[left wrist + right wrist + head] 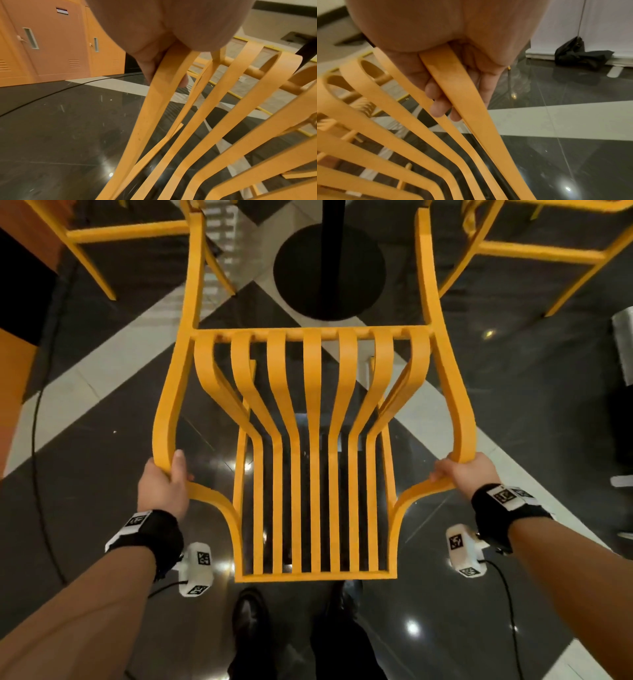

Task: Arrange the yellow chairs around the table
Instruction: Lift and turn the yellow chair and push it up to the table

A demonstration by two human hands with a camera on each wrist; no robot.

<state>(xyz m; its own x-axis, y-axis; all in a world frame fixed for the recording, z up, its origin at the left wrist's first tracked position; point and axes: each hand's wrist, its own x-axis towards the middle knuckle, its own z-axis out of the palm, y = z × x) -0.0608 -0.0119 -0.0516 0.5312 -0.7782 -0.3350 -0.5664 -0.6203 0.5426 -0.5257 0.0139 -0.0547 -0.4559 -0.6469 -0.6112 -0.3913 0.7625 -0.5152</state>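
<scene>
A yellow slatted chair (pixel 312 440) fills the middle of the head view, its seat pointing toward the table's round black base (pixel 329 272). My left hand (pixel 168 484) grips the curved left armrest, and my right hand (pixel 462 470) grips the right armrest. In the left wrist view the left hand (pixel 154 60) curls round a yellow armrest strip (pixel 154 108). In the right wrist view the fingers (pixel 436 102) of my right hand wrap a yellow strip (pixel 457 88). Two more yellow chairs, one at far left (pixel 130 231) and one at far right (pixel 541 251), stand by the table.
Orange lockers (pixel 51 40) line the left side, and a black cable (pixel 37 405) runs along the glossy dark and white floor. A dark bag (pixel 578 55) lies by the white wall on the right. My black shoes (pixel 250 621) stand just behind the chair.
</scene>
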